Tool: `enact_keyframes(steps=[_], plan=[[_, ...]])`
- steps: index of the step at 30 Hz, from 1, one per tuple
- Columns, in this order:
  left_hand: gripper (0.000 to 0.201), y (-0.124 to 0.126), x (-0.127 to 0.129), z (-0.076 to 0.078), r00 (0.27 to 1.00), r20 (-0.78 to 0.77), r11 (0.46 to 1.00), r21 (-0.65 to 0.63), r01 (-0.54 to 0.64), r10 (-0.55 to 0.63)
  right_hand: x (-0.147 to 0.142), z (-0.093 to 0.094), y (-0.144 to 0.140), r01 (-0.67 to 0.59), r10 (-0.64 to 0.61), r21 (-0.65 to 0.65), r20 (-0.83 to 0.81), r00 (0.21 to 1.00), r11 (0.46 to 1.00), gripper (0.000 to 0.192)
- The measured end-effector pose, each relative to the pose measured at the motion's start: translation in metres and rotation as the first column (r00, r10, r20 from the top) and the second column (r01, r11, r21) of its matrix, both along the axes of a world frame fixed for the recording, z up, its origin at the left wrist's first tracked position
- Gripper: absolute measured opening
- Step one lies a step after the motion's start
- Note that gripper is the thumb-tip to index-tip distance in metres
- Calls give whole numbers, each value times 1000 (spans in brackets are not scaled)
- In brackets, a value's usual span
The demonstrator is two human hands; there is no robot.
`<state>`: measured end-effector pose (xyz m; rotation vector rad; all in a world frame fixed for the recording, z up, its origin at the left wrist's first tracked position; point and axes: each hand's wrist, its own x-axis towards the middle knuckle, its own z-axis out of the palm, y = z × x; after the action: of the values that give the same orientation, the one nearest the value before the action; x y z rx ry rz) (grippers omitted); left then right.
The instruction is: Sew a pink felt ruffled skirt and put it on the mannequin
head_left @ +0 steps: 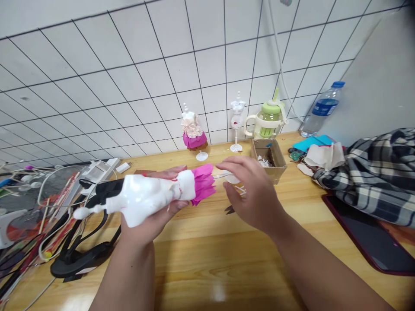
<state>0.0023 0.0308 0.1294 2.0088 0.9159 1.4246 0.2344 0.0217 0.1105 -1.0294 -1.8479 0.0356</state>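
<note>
A small white dress-form mannequin (142, 194) lies on its side in my left hand (162, 216), whose fingers wrap round its torso from beneath. Its neck knob points left, and a ruffled magenta paper skirt (203, 183) circles its lower end. Red marks or threads show at the waist. From the skirt a thin white rod runs right to a round base (232, 177), partly hidden by my right hand (249, 190). That hand hovers just right of the skirt, thumb and fingers apart. Dark scissor tips (230, 210) show on the table below it.
By the tiled wall stand a mannequin in a cream and magenta dress (193, 131), a white mannequin (237, 119), a green-lidded cup (270, 116) and a water bottle (324, 108). A cardboard box (275, 170) holds white scraps. Cables clutter the left; a tablet (372, 237) and plaid cloth (385, 172) lie right.
</note>
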Motion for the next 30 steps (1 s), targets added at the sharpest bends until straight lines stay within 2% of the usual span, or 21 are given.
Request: enact_keyframes(steps=[2,4,9,19,25,30], plan=[[39,-1,3,-2,999,-36,1000,-16,-18,17,2,8,-5,24,-18,62,-98,995,998,14],[40,-2,5,-3,999,-36,1000,-30,-2,0,2,13,-10,13,-2,87,-121,993,996,8],[39,-3,9,-5,996,-37,996,-41,74,-75,-1,16,-16,17,-11,90,-62,998,996,13],[38,-4,8,-6,996,-49,993,-91,69,-73,-2,13,-14,25,-25,2,30,999,1000,12],[44,-6,8,-7,998,-35,990,-138,37,-42,-3,12,-16,42,-56,89,161,985,995,16],[42,-6,8,-5,999,10,991,-125,45,-44,4,15,-15,-7,3,104,38,999,995,13]])
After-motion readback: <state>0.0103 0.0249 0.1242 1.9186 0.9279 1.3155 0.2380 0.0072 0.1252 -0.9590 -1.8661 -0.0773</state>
